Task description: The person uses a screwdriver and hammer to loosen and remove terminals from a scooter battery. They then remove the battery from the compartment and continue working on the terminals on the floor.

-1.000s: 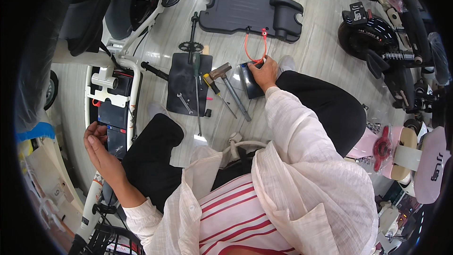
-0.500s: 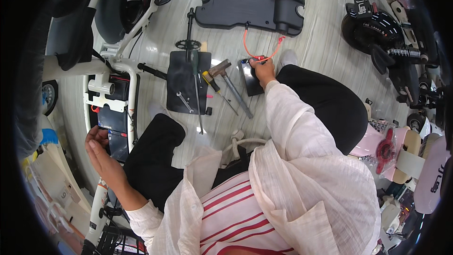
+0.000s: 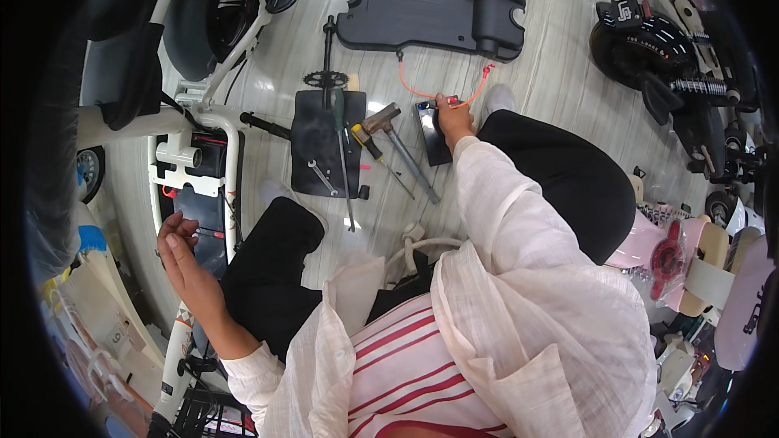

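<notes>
My right hand [image 3: 458, 120] is closed at the far end of a black battery [image 3: 433, 136] on the floor. Its fingers pinch an orange wire [image 3: 408, 88] beside a red part on the battery's top. One wire end is black and the other carries a red connector [image 3: 488, 71]; both stick out from the hand, away from me. My left hand [image 3: 188, 264] is raised with its fingers apart, holding nothing. Below it, dark batteries [image 3: 200, 208] lie in the bay of a white tubular frame [image 3: 231, 146], partly hidden by the hand.
Beyond the battery lies a large dark grey cover [image 3: 422, 8]. On a black mat [image 3: 312, 142] and around it are a hammer [image 3: 398, 142], screwdrivers [image 3: 367, 142], a wrench [image 3: 322, 177] and a crank with sprocket [image 3: 325, 79]. Scooters [image 3: 645, 57] stand on the right.
The wire's black end has swung left and slightly nearer to me, while its red connector stays almost in place. My left hand has shifted a little to the right.
</notes>
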Available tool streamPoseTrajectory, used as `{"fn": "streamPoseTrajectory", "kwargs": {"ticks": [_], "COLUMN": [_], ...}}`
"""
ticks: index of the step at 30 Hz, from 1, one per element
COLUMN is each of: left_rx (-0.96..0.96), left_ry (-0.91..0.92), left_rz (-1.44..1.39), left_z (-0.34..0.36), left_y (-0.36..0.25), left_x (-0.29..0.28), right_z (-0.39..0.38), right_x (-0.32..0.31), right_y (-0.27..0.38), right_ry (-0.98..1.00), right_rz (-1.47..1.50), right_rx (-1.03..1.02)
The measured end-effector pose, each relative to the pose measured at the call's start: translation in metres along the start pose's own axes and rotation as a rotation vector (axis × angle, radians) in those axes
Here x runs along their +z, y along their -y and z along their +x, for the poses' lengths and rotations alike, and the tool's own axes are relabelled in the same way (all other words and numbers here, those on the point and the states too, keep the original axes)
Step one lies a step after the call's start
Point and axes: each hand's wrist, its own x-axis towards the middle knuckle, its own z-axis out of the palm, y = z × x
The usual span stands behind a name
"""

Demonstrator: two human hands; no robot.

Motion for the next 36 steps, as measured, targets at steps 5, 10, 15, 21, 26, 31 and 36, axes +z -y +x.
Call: {"fn": "streamPoseTrajectory", "kwargs": {"ticks": [5, 10, 15, 21, 26, 31, 36], "left_rx": [0.001, 0.003, 0.004, -0.008, -0.011, 0.002, -0.024], "left_ry": [0.037, 0.047, 0.073, 0.115, 0.133, 0.157, 0.2], "left_rz": [0.0, -0.038, 0.05, 0.083, 0.082, 0.063, 0.023], "left_z": [0.004, 0.004, 0.003, 0.006, 0.011, 0.016, 0.014], "left_y": [-0.011, -0.012, -0.009, -0.012, -0.008, -0.024, -0.022], "left_x": [0.01, 0.012, 0.011, 0.018, 0.017, 0.026, 0.026], "right_z": [0.01, 0.007, -0.032, -0.029, -0.021, 0.045, 0.038], "right_x": [-0.009, -0.008, -0.008, 0.0, -0.002, 0.013, 0.003], "right_y": [-0.028, -0.021, 0.011, 0.016, 0.001, -0.042, -0.031], "right_ry": [0.141, 0.089, -0.031, -0.049, -0.037, -0.054, -0.074], "right_rz": [0.129, 0.047, -0.122, -0.141, -0.022, 0.428, 0.315], "right_rx": [-0.26, -0.248, -0.136, -0.08, -0.155, -0.269, -0.239]}}
